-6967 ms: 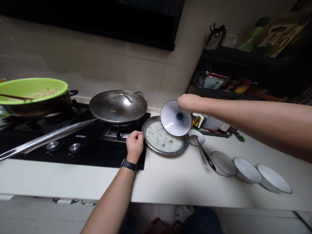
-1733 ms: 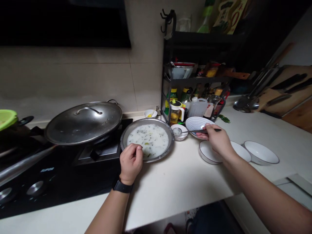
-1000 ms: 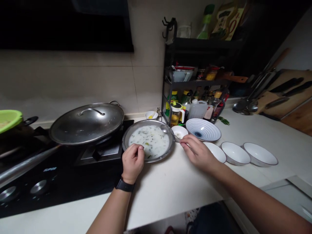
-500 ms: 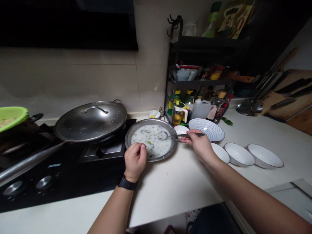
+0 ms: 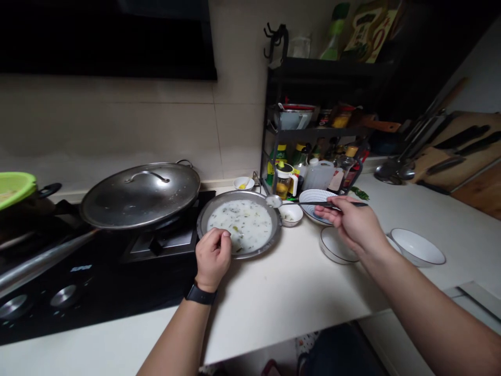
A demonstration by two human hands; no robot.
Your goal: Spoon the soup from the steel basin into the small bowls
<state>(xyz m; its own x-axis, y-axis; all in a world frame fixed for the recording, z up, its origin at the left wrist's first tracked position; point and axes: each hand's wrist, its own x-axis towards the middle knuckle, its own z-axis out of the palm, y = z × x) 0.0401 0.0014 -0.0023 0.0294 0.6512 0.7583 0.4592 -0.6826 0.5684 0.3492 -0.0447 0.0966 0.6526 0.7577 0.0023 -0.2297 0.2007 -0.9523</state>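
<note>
A wide steel dish (image 5: 235,194) holds white rice porridge (image 5: 242,224) flecked with green. My left hand (image 5: 213,259) is curled at the dish's near rim, fingertips over the edge. My right hand (image 5: 354,224) is shut on the long dark handle of a metal ladle (image 5: 274,201), whose bowl hangs just past the dish's right rim. Beneath that hand lie a blue-and-white patterned bowl (image 5: 315,206) and a white bowl (image 5: 336,246). A small white bowl (image 5: 291,214) stands next to the dish.
A lidded wok (image 5: 141,196) sits on the black glass hob (image 5: 78,277), its long handle reaching left. A dark rack (image 5: 301,133) of bottles stands against the wall behind the cream countertop (image 5: 282,292). Another white bowl (image 5: 417,246) sits at the right.
My right hand has drawn the ladle out of the dish to the right, over the patterned bowl. My left hand stays at the rim.
</note>
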